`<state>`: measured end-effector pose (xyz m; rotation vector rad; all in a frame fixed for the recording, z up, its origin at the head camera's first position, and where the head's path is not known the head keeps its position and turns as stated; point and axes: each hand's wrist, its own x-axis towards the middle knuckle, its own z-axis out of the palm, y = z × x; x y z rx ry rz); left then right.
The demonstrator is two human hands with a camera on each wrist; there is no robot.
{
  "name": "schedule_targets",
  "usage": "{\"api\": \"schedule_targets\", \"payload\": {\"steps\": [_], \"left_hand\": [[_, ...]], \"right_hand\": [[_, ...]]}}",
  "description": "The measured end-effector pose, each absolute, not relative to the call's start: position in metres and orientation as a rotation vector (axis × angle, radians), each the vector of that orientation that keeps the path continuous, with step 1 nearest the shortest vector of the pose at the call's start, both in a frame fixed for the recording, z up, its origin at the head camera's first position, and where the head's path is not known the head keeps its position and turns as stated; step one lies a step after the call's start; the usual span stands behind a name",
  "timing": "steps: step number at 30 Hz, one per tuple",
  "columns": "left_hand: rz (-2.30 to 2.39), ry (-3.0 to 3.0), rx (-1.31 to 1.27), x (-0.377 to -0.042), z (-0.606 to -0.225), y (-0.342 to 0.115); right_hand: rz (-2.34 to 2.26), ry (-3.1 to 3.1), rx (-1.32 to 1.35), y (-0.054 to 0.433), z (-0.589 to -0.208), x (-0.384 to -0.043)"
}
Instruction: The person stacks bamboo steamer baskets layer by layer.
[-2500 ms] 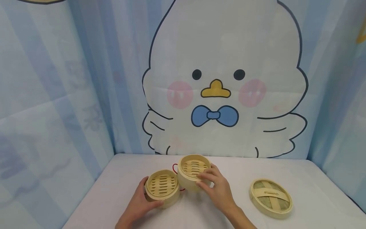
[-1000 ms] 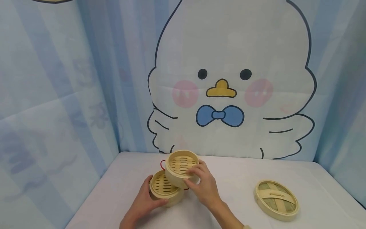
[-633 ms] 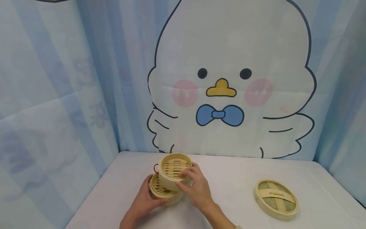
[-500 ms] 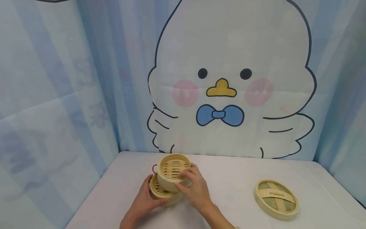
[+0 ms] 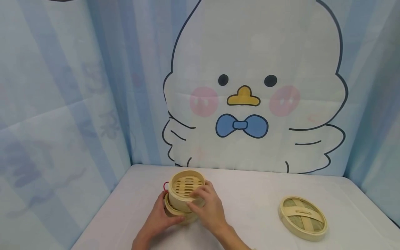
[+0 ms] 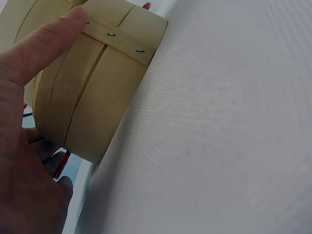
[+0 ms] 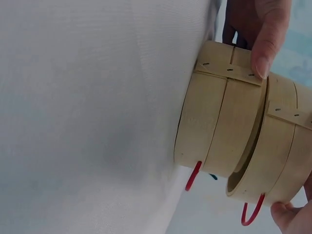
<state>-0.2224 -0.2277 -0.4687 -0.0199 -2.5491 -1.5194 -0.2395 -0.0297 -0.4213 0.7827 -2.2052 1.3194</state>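
Two small round bamboo steamer baskets are in front of me. The lower basket (image 5: 190, 217) stands on the table; my left hand (image 5: 157, 218) grips its left side, thumb at the front. My right hand (image 5: 208, 207) pinches the rim and wall of the upper basket (image 5: 179, 200), which sits over the lower one with its slatted floor showing. In the right wrist view, a narrow wedge-shaped gap shows between the upper basket (image 7: 280, 151) and the lower basket (image 7: 202, 112), so the upper one is slightly tilted. Each carries a red cord loop (image 7: 194, 176) there.
On the white table (image 5: 250, 201), a round bamboo lid (image 5: 302, 218) with a strap handle lies to the right. A cloth backdrop (image 5: 250, 152) with a cartoon bird rises behind the table's far edge, and blue-white curtains (image 5: 62, 139) hang at the sides.
My right hand has brought the upper basket leftward and down, from beside the lower basket to over it. The left hand keeps its grip on the lower basket; the lid lies still.
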Motion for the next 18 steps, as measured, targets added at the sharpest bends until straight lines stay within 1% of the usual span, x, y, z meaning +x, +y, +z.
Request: {"api": "schedule_targets", "payload": {"steps": [18], "left_hand": [[-1.506,-2.534,0.001,-0.224,-0.469,-0.227]], "right_hand": [[1.212,-2.116,0.812,-0.043,-0.429,-0.238]]}}
